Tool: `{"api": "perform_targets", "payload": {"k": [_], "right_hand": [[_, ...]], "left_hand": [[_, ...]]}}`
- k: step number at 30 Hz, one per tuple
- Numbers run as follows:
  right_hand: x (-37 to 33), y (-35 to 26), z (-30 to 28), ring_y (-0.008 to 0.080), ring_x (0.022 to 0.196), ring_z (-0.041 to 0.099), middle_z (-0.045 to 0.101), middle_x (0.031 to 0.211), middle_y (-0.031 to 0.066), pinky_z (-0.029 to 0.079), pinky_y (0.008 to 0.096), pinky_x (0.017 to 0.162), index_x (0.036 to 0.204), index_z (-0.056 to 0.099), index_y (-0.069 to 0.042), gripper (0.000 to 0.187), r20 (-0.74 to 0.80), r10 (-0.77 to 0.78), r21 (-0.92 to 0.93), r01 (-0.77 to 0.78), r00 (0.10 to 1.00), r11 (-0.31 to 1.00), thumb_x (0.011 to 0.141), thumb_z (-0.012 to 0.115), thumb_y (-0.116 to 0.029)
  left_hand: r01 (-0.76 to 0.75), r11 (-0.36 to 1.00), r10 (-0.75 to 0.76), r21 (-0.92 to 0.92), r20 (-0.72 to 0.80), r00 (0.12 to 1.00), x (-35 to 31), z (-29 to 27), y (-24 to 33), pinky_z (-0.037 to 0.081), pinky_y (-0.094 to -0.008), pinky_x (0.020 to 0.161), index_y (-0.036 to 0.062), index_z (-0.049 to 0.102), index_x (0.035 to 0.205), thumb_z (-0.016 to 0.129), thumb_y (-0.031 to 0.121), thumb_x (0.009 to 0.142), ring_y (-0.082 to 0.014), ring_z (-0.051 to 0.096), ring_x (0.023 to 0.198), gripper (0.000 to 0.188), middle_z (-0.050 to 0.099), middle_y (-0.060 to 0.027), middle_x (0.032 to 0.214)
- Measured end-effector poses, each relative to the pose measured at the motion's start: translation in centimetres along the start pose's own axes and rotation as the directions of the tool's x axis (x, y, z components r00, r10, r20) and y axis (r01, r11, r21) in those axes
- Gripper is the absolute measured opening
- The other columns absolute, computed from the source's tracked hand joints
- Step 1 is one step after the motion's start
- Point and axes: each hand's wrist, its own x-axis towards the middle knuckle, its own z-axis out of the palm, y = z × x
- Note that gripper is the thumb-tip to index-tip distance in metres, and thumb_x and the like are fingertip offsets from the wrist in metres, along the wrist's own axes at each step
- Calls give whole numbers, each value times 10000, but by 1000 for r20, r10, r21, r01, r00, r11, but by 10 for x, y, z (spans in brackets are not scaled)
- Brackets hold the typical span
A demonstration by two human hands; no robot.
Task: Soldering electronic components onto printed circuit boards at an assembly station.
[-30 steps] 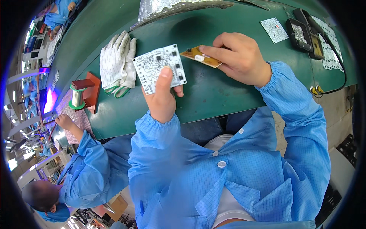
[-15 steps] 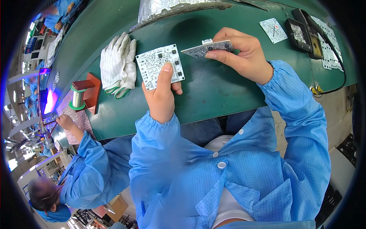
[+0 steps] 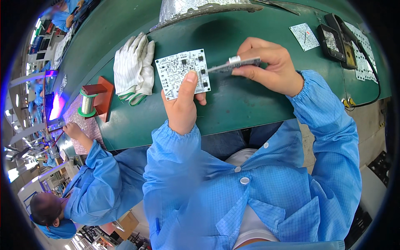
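A white circuit board (image 3: 177, 68) with small black parts lies face up in my left hand (image 3: 184, 100), the thumb pressed on its lower middle. My right hand (image 3: 273, 66) pinches a second circuit board (image 3: 241, 64) between thumb and fingers. That board is turned almost edge-on, with a white connector on its upper side. Its left end comes up to the right edge of the first board; I cannot tell whether they touch. Both boards are held above the green bench (image 3: 237, 100).
White striped gloves (image 3: 134, 68) and a solder wire spool (image 3: 87, 104) on a red-brown stand (image 3: 105, 100) lie to the left. Another board (image 3: 304, 36), a black soldering-iron stand (image 3: 337, 41) and more boards (image 3: 364, 58) are at the right. A foil-covered object (image 3: 187, 10) stands behind. A co-worker (image 3: 100, 179) sits left.
The right-hand board has turned more edge-on and tilted, its left end now lower and at the first board's edge. The whole view has shifted slightly. Both hands keep their holds.
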Motion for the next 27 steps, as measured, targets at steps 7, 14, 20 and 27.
{"api": "perform_targets", "payload": {"k": [7, 14, 20, 27], "right_hand": [[3, 5, -4, 168, 647, 546, 573, 751, 71, 414, 256, 558, 915, 669, -36, 195, -146, -188, -388, 118, 971, 914, 724, 708, -55], [4, 7, -9, 78, 697, 526, 597, 820, 36, 400, 210, 587, 920, 662, 4, 156, -281, 96, -168, -147, 955, 975, 804, 669, -99], [4, 4, -1, 78, 679, 526, 616, 839, 39, 405, 203, 583, 938, 662, 6, 178, -278, 123, -14, -132, 953, 991, 796, 678, -101], [6, -1, -4, 40, 573, 477, 631, 737, 3, 368, 173, 509, 930, 672, -35, 203, -269, 294, 177, -253, 917, 951, 786, 697, -175]], "left_hand": [[230, 954, -186, -194, 222, 957, 3, -9, 0, 376, -256, 384, -19, 546, 910, 543, 188, 838, -125, 462, 430, 219, 537, -72, 609], [263, 942, -209, -208, 248, 946, 4, -12, -4, 387, -271, 387, -22, 535, 924, 542, 196, 833, -128, 477, 465, 236, 543, -75, 649], [202, 957, -153, -207, 231, 961, 5, -11, -3, 385, -265, 394, -23, 539, 931, 555, 171, 834, -123, 478, 472, 218, 547, -72, 655], [171, 977, -150, -127, 162, 975, 2, -7, 0, 397, -242, 427, -24, 586, 886, 601, 143, 813, -108, 495, 491, 183, 590, -76, 696]]}}
